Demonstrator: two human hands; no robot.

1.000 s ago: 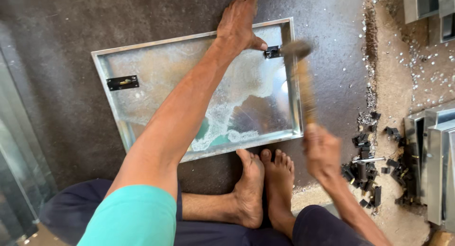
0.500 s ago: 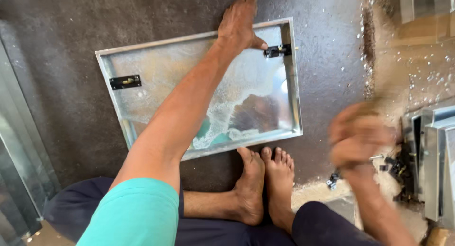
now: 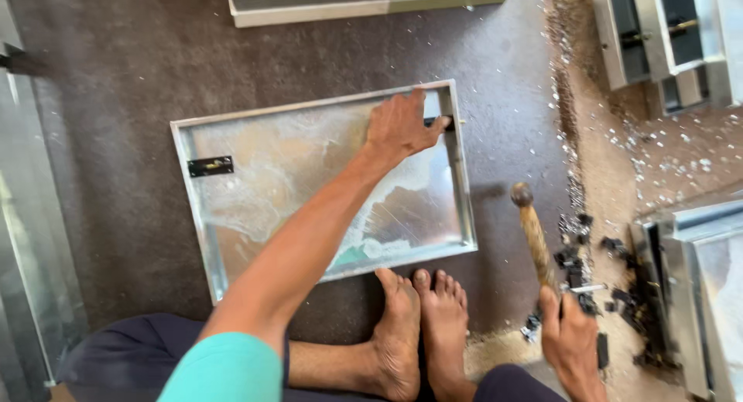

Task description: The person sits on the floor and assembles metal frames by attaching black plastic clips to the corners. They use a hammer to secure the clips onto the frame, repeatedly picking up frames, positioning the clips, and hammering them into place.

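Observation:
A shallow metal tray-like panel [image 3: 201, 224] lies flat on the dark floor in front of my bare feet [image 3: 422, 325]. My left hand [image 3: 398, 127] rests on its far right corner, fingers pressing a small black fitting [image 3: 435, 123] against the rim. A second black fitting [image 3: 210, 166] sits at the panel's left side. My right hand [image 3: 571, 344] grips the wooden handle of a hammer [image 3: 532, 232], raised to the right of the panel with its head pointing away from me.
Small black fittings [image 3: 576, 263] and metal shavings lie scattered on the floor at right. More metal panels [image 3: 696, 270] lie at right, at top right [image 3: 665, 30] and at top [image 3: 364, 3]. A metal sheet [image 3: 31, 239] borders the left.
The hammer struck the fitting at the panel's corner, then my right hand pulled back with it to the right. The view shifted, the left hand stayed at the corner.

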